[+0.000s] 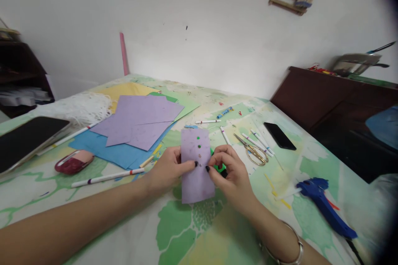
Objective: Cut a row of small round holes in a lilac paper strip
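Observation:
A small purple paper rectangle [195, 186] with a column of several small holes is held upright just above the tablecloth. My left hand [169, 167] is closed on its left edge, thumb on the front face beside the lower holes. My right hand [231, 172] is closed at the right edge, thumb and forefinger pinched against the paper. Behind the paper and the right fingers, a bright green object [221, 168] shows in part; its kind is hidden. Green shows through the upper two holes.
Purple sheets [146, 116] lie over blue sheets [93, 145] at left. Gold-handled scissors [256, 153], markers [105, 177], a black phone [280, 136] and a blue glue gun [325, 207] surround the hands. A maroon object [74, 162] and a tablet-like device [29, 140] lie left.

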The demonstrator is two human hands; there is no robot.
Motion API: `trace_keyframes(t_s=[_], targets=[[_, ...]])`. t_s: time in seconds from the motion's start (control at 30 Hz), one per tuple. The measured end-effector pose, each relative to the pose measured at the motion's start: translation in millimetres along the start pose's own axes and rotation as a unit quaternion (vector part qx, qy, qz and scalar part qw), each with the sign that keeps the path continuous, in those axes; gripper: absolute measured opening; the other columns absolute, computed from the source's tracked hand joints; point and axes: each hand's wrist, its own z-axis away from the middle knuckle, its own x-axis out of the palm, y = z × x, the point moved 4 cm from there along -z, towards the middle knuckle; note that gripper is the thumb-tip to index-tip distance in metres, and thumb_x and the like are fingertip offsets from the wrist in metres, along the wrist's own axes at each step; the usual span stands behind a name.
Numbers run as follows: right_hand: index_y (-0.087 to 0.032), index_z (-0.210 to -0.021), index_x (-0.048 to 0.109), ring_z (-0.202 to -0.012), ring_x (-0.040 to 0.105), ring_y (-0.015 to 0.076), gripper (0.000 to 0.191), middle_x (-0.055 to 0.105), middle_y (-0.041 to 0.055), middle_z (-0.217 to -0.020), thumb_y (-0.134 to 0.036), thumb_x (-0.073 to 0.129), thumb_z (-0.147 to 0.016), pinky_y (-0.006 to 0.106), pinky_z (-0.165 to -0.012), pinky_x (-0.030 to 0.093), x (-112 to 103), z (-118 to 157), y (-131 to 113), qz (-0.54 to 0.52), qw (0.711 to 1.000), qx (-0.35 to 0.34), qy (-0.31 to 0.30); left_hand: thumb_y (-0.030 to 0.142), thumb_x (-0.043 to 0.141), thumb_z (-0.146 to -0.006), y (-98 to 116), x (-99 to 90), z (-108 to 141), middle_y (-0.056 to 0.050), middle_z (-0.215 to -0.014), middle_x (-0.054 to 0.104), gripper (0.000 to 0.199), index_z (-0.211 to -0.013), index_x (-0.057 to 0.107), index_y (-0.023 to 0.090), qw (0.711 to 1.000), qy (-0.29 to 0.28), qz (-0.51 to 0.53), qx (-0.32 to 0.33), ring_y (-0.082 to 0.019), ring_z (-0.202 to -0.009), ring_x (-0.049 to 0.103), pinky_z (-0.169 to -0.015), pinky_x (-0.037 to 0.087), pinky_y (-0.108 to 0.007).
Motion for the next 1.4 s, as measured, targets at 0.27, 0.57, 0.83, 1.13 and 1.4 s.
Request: trace_keyframes(t_s=[0.27,0.57,0.83,1.13,1.4], targets=[[-0.020,-0.075,0.055,-0.071,0.047,0.0133,0.007,0.049,0.0015,-0.083,-0.020,0.057,-0.082,0.028,-0.063,0.040,-17,-7,17,-0.035,0.994,0.056,0.085,0.025,0.074,-0.065,1,-2.1,-1,-0.006,-0.081,0.073,0.020,-0.081,0.070,0.015,1.000,-0.018,0.013,0.000,-0.022,-0.075,0.066,-0.067,0.051,-0.032],[-0.019,-0.079,0.062,-0.064,0.055,0.0143,0.005,0.062,0.0010,-0.071,-0.017,0.057,-0.076,0.028,-0.062,0.044,-13,-10,39,0.001,0.993,0.117,0.013,0.027,0.073,-0.067,-4,-7.7,-4,-0.007,-0.082,0.074,0.022,-0.084,0.069,0.014,1.000,0.000,0.022,-0.007,-0.023,-0.077,0.066,-0.068,0.051,-0.034],[-0.019,-0.083,0.068,-0.070,0.060,0.0167,0.015,0.070,0.0036,-0.080,-0.016,0.054,-0.077,0.030,-0.066,0.046,-17,-14,40,0.039,0.993,0.109,0.007,0.022,0.073,-0.065,-9,-14.8,-9,-0.006,-0.081,0.073,0.022,-0.084,0.068,0.014,1.000,0.016,0.024,-0.010,-0.021,-0.074,0.065,-0.065,0.049,-0.031],[-0.019,-0.083,0.067,-0.067,0.057,0.0149,0.014,0.068,0.0036,-0.078,-0.027,0.056,-0.084,0.028,-0.063,0.045,-13,-12,33,-0.005,0.993,0.117,-0.030,0.024,0.075,-0.067,-14,-18.0,-11,-0.008,-0.090,0.073,0.026,-0.090,0.067,0.015,1.000,0.016,0.021,-0.005,-0.022,-0.080,0.066,-0.071,0.051,-0.033],[-0.017,-0.091,0.066,-0.065,0.055,0.0109,0.013,0.064,0.0018,-0.076,-0.027,0.063,-0.083,0.024,-0.060,0.047,7,-2,24,-0.150,0.968,0.119,-0.160,0.027,0.081,-0.060,-11,-14.3,-11,-0.010,-0.095,0.074,0.038,-0.094,0.067,0.014,1.000,0.000,0.015,-0.003,-0.025,-0.087,0.067,-0.074,0.053,-0.035]])
